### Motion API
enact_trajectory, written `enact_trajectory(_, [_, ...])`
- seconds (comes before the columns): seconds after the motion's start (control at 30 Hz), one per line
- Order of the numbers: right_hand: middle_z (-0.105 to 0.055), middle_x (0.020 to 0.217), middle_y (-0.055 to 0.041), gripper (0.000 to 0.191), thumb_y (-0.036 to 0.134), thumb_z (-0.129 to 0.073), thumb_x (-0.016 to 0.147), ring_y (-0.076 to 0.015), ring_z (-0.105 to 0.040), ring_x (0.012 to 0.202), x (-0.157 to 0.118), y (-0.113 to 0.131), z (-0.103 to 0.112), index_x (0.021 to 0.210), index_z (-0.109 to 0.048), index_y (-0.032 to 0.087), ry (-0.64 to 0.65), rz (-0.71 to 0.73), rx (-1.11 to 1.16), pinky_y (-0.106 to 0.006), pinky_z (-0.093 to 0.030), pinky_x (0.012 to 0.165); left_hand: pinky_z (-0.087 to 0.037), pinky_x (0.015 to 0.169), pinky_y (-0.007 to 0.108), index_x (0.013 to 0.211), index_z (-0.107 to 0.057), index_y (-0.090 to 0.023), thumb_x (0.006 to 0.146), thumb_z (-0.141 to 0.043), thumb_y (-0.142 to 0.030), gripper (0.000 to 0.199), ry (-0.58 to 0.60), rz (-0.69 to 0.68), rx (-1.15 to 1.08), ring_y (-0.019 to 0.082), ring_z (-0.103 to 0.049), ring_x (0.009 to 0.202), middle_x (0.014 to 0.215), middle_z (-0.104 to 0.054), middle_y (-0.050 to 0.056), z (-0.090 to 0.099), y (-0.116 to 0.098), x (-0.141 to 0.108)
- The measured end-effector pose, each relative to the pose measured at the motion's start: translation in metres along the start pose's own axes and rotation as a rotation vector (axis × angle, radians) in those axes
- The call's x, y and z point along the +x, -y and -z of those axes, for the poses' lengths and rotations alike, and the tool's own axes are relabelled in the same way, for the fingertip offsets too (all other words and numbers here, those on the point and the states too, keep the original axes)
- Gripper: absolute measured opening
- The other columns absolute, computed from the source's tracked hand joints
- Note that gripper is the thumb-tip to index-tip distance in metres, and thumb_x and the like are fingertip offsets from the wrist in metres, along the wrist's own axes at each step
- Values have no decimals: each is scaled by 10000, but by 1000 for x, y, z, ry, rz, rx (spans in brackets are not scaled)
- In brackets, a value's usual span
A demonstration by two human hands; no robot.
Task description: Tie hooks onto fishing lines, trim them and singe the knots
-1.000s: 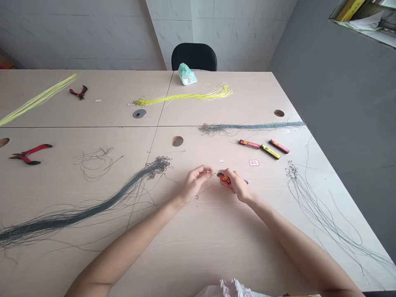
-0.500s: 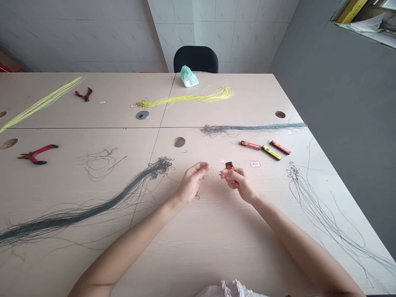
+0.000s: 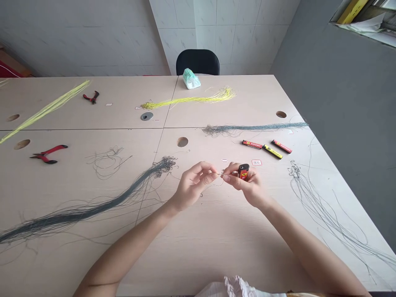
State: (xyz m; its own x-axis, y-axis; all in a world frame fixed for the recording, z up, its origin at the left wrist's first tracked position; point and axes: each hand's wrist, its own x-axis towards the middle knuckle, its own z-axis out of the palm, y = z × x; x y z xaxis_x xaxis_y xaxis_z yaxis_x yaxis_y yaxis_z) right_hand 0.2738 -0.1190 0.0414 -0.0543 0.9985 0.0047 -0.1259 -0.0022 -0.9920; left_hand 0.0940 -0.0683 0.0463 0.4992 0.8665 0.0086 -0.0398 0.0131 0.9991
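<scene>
Over the table's middle, my left hand (image 3: 197, 185) pinches a short, thin fishing line (image 3: 219, 174) between thumb and forefinger. My right hand (image 3: 254, 190) meets it, thumb and forefinger pinched at the line's other side. Tucked in the right palm is a red and black lighter (image 3: 243, 172), top end up. Below the left hand lies a small dark fish hook (image 3: 201, 195), with a fine line running toward the right fingers. Nearest on the left is a dark green bundle of lines (image 3: 120, 199) with hooks clustered at its end.
Three lighters (image 3: 272, 152) lie right of centre. Thinner hooked lines (image 3: 321, 214) spread at the right edge. Beyond are a blue-green bundle (image 3: 256, 127) and a yellow bundle (image 3: 192, 99). Red-handled pliers (image 3: 49, 154) and a loose coil of line (image 3: 108, 163) lie left.
My right hand has turned and brought its fingertips to the left hand's, pinching at the line. The lighter has shifted back into the palm. The view has shifted slightly.
</scene>
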Motion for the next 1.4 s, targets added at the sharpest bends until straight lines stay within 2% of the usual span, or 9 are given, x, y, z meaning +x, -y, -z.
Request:
enact_trajectory(0.1, [-577, 713, -2, 134, 330, -714, 838, -131, -470, 639, 0, 6, 4, 755, -714, 225, 31, 127, -85, -300, -356, 586, -290, 567, 281, 838, -676, -216, 848, -628, -524, 312, 48, 96, -45, 124, -329, 581, 626, -393, -29, 2, -11, -1])
enact_trajectory(0.23, [-598, 715, -14, 112, 293, -695, 862, -134, -492, 624, 0, 11, 7, 779, -717, 220, 68, 239, -212, -302, -370, 568, -203, 511, 287, 712, -650, -193, 841, -593, -542, 376, 137, 295, -127, 109, -205, 529, 578, -250, -49, 1, -23, -3])
enact_trajectory(0.43, [-615, 769, -26, 75, 235, -664, 886, -132, -540, 675, 1, 12, 9, 835, -717, 218, 89, 375, -320, -278, -400, 564, -206, 486, 268, 722, -632, -201, 835, -596, -404, 235, 152, 320, -73, 97, -226, 501, 542, -277, -57, -3, -29, -8])
enact_trajectory(0.57, [-587, 826, -21, 75, 251, -674, 874, -111, -504, 647, -1, 13, 6, 814, -676, 206, -75, 262, -274, -261, -353, 517, -278, 476, 229, 754, -590, -197, 909, -540, -369, 237, 25, 105, 152, 86, -320, 509, 591, -401, -48, -5, -26, -12])
enact_trajectory(0.63, [-571, 796, -6, 147, 294, -695, 862, -93, -445, 596, -3, 11, 4, 762, -651, 195, -123, 162, -190, -263, -317, 505, -285, 463, 209, 770, -559, -194, 945, -517, -302, 210, -76, -126, 353, 73, -331, 492, 583, -411, -62, -7, -23, -15])
enact_trajectory(0.73, [-551, 733, 7, 234, 367, -737, 831, -91, -400, 588, -7, 9, -2, 709, -649, 187, -80, 21, -54, -269, -288, 512, -287, 452, 193, 817, -548, -191, 943, -522, -159, 133, -197, -530, 674, 60, -340, 473, 570, -432, -75, -9, -16, -16])
enact_trajectory(0.83, [-530, 704, 18, 199, 374, -757, 816, -85, -349, 576, -8, 6, -6, 744, -697, 199, -54, -65, 33, -268, -247, 504, -325, 478, 194, 897, -555, -187, 939, -518, -96, 107, -228, -785, 892, 66, -396, 498, 610, -505, -58, -10, -8, -16])
enact_trajectory(1.13, [-550, 701, 26, 185, 381, -781, 786, -61, -238, 524, -5, 2, -7, 745, -732, 207, -82, -161, 110, -278, -198, 490, -342, 506, 247, 976, -539, -173, 932, -491, -63, 128, -213, -943, 1091, 111, -423, 494, 586, -527, -39, -10, 0, -12])
enact_trajectory(1.4, [-376, 598, 60, 241, 406, -782, 767, -66, -213, 511, -3, 4, -2, 711, -674, 198, -62, -200, 122, -275, -166, 473, -312, 490, 259, 966, -538, -172, 918, -503, -48, 137, -201, -965, 1142, 115, -381, 473, 561, -493, -51, -10, 0, -13])
